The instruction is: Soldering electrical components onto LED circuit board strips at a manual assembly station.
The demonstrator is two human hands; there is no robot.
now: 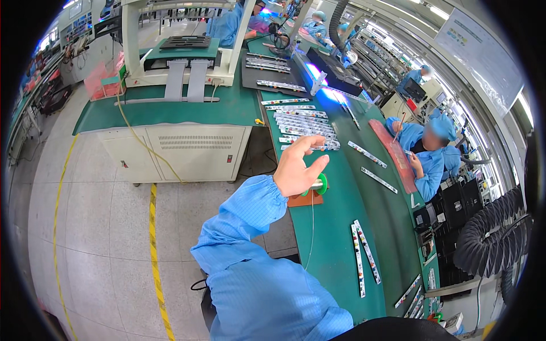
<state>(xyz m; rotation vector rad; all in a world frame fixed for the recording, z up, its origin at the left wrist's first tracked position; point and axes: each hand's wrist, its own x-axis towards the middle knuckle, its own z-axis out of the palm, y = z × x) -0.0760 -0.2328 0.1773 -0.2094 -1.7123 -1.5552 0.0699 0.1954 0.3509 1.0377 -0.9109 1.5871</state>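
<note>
My left hand [297, 168] is raised over the near edge of the long green bench [333, 238], back toward me, fingers spread and holding nothing. My blue sleeve [250, 227] runs up to it from below. Just right of the hand a green-rimmed spool of solder wire [322, 183] sits on a brown base [305, 199], with a thin wire hanging toward me. Beyond the fingertips lies a pile of long white circuit strips [304, 122]. My right hand is out of view.
Two more strips [364, 256] lie on the bench nearer me, and single ones [367, 153] farther right. A seated co-worker in blue [429, 162] works across the bench. A white cabinet [187, 149] stands left, a black ribbed hose [489, 233] at right, and a yellow floor line [154, 256].
</note>
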